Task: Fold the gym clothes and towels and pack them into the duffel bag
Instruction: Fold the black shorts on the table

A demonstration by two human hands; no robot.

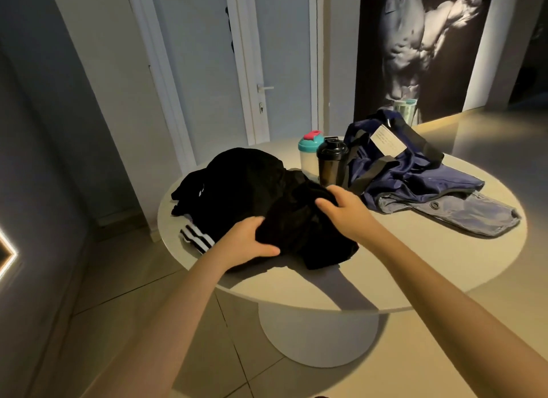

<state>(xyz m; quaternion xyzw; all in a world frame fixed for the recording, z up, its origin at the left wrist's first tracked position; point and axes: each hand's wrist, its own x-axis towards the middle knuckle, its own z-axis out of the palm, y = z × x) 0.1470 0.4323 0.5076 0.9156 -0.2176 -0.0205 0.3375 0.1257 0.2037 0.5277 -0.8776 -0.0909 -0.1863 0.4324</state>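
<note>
Black clothes (252, 190) heaped (unfolded) beside the crumpled navy duffel bag (409, 172).

There is only one view, taken from the person's head, looking forward and steeply down across a round white surface (415, 264) from its near edge. The wide lens bends the door (207, 71) and wall behind, so uprights lean outward toward the top of the frame. Both forearms run in from the bottom corners, and the hands (341, 210) sit close to the middle of the picture, near enough that fingers show clearly. The far rim of the surface lies about mid-height; above it the view takes in the door and a dark poster (415, 41), below it the tiled floor (267, 380).
</note>
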